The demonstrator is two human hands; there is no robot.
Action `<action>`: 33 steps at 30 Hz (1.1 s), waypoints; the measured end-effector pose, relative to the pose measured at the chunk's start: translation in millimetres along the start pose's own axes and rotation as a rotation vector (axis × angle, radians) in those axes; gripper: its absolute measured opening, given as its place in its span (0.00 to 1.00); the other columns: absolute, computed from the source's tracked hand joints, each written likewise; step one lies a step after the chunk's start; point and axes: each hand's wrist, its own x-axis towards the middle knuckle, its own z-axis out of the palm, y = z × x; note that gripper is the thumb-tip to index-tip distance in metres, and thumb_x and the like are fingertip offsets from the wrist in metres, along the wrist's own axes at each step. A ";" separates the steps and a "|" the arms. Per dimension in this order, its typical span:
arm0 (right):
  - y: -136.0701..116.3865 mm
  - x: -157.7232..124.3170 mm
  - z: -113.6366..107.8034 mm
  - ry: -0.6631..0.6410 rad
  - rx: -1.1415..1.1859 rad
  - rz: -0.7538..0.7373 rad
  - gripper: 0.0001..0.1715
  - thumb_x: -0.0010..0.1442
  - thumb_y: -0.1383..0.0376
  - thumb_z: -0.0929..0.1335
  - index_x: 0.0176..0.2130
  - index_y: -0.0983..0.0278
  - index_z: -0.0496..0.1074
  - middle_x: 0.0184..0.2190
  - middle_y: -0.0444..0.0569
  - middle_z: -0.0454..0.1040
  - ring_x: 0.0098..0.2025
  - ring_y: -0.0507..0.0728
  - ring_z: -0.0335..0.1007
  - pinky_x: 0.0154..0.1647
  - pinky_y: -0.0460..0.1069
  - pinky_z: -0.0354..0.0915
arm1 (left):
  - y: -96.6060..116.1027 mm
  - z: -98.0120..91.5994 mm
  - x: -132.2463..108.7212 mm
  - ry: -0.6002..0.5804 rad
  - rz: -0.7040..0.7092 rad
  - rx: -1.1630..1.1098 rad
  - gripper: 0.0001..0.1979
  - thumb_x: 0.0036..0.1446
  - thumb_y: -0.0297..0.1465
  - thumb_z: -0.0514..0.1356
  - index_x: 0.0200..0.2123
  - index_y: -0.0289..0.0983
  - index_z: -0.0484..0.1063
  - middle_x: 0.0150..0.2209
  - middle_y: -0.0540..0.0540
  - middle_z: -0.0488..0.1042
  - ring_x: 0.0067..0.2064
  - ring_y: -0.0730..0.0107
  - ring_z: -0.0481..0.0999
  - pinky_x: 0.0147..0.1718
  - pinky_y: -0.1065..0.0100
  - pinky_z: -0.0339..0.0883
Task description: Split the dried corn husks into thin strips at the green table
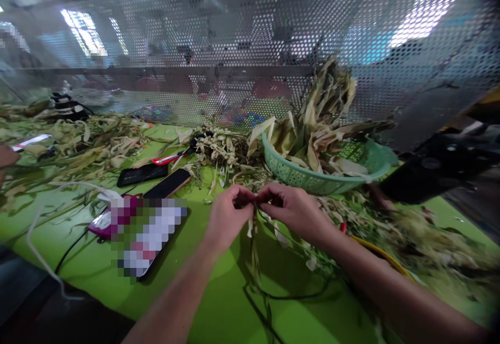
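Note:
My left hand (230, 216) and my right hand (292, 211) meet over the middle of the green table (211, 302). Thumb and fingers of each are pinched around the top of a bundle of thin dried plant strands (254, 263). The strands hang down between my forearms and trail onto the tabletop. My fingers cover the exact spot where they are gripped. Just behind my right hand stands a green plastic basket (300, 179), heaped with dried corn husks (312, 140). Loose plant scraps lie under and beside the right hand.
To the left lie a lit phone (172, 224), two dark phones, a purple device (130, 206) with cables and a red cutter (167, 159). Dried leaves (97, 146) cover the far left, near another person's hand (5, 156). A perforated metal screen (234, 31) rises behind.

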 end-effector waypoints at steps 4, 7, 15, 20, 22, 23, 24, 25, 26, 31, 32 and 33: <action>0.8 -0.4 3.8 0.038 0.006 0.011 0.06 0.54 0.69 0.66 0.33 0.62 0.74 0.28 0.42 0.76 0.29 0.52 0.70 0.30 0.45 0.60 | -1.3 1.6 -1.6 0.035 0.086 0.110 0.08 0.48 0.22 0.58 0.33 0.36 0.72 0.31 0.49 0.76 0.32 0.73 0.74 0.35 0.71 0.67; 2.7 -0.2 5.9 0.036 0.064 0.016 0.05 0.54 0.68 0.67 0.33 0.62 0.73 0.28 0.42 0.76 0.30 0.52 0.70 0.30 0.45 0.60 | -3.6 3.4 -2.7 0.095 0.173 0.233 0.10 0.50 0.21 0.57 0.35 0.37 0.73 0.33 0.49 0.76 0.33 0.73 0.74 0.36 0.70 0.67; 6.9 -1.2 10.7 0.064 0.152 0.012 0.05 0.57 0.66 0.65 0.33 0.63 0.72 0.28 0.43 0.74 0.31 0.53 0.68 0.32 0.46 0.61 | -4.6 7.1 -4.9 0.178 0.324 0.372 0.10 0.53 0.20 0.55 0.35 0.37 0.72 0.35 0.46 0.75 0.36 0.70 0.73 0.37 0.69 0.64; 7.0 0.4 12.2 0.067 0.284 0.031 0.05 0.57 0.66 0.66 0.35 0.63 0.72 0.28 0.43 0.73 0.31 0.52 0.67 0.32 0.46 0.61 | -2.3 7.9 -7.4 0.166 0.356 0.312 0.11 0.54 0.21 0.54 0.34 0.39 0.73 0.35 0.47 0.74 0.37 0.69 0.72 0.39 0.69 0.62; 5.8 1.4 11.4 0.055 0.334 0.046 0.06 0.57 0.66 0.66 0.35 0.64 0.72 0.28 0.44 0.73 0.29 0.52 0.66 0.30 0.45 0.61 | -1.6 8.0 -8.1 0.161 0.369 0.276 0.11 0.54 0.21 0.54 0.34 0.39 0.73 0.35 0.47 0.73 0.37 0.69 0.72 0.39 0.69 0.62; 5.0 1.8 10.6 0.046 0.355 0.051 0.07 0.56 0.65 0.66 0.35 0.64 0.73 0.27 0.44 0.72 0.28 0.51 0.65 0.29 0.45 0.60 | -1.2 7.9 -8.4 0.155 0.373 0.265 0.11 0.55 0.21 0.54 0.33 0.39 0.73 0.35 0.47 0.73 0.37 0.69 0.72 0.39 0.69 0.62; 4.3 2.1 9.7 0.036 0.375 0.055 0.08 0.56 0.65 0.66 0.35 0.65 0.73 0.27 0.44 0.72 0.28 0.51 0.64 0.28 0.45 0.60 | -0.8 7.8 -8.7 0.147 0.376 0.258 0.11 0.55 0.21 0.54 0.34 0.39 0.73 0.35 0.47 0.73 0.38 0.69 0.72 0.39 0.69 0.63; 3.5 2.4 8.6 0.024 0.395 0.062 0.08 0.56 0.64 0.67 0.36 0.65 0.74 0.27 0.44 0.72 0.27 0.51 0.64 0.27 0.45 0.60 | -0.5 7.6 -8.9 0.141 0.380 0.255 0.11 0.55 0.21 0.54 0.34 0.39 0.74 0.35 0.46 0.73 0.38 0.69 0.72 0.40 0.69 0.63; 2.9 2.6 7.5 0.012 0.416 0.072 0.09 0.55 0.64 0.67 0.36 0.65 0.75 0.27 0.44 0.72 0.27 0.50 0.63 0.27 0.45 0.59 | -0.3 7.4 -9.0 0.138 0.387 0.252 0.11 0.55 0.21 0.53 0.34 0.39 0.74 0.36 0.46 0.73 0.39 0.69 0.72 0.41 0.69 0.63; 3.0 4.0 3.1 -0.062 0.511 0.130 0.09 0.53 0.64 0.68 0.34 0.66 0.76 0.27 0.43 0.73 0.25 0.49 0.62 0.25 0.44 0.59 | -4.1 6.2 -5.5 0.167 0.430 0.247 0.10 0.54 0.20 0.55 0.32 0.38 0.74 0.36 0.46 0.72 0.39 0.70 0.72 0.41 0.70 0.64; 3.4 4.4 2.7 -0.079 0.530 0.139 0.09 0.52 0.63 0.69 0.33 0.66 0.76 0.27 0.43 0.73 0.25 0.49 0.62 0.25 0.44 0.60 | -5.5 6.0 -4.1 0.171 0.431 0.249 0.10 0.53 0.20 0.55 0.31 0.38 0.74 0.35 0.47 0.72 0.39 0.70 0.72 0.41 0.70 0.64; 3.9 4.8 2.4 -0.090 0.544 0.145 0.09 0.52 0.63 0.69 0.33 0.66 0.76 0.27 0.43 0.73 0.25 0.49 0.63 0.25 0.44 0.61 | -6.7 5.7 -2.7 0.174 0.429 0.252 0.10 0.52 0.20 0.56 0.31 0.38 0.74 0.35 0.47 0.72 0.38 0.70 0.72 0.40 0.70 0.65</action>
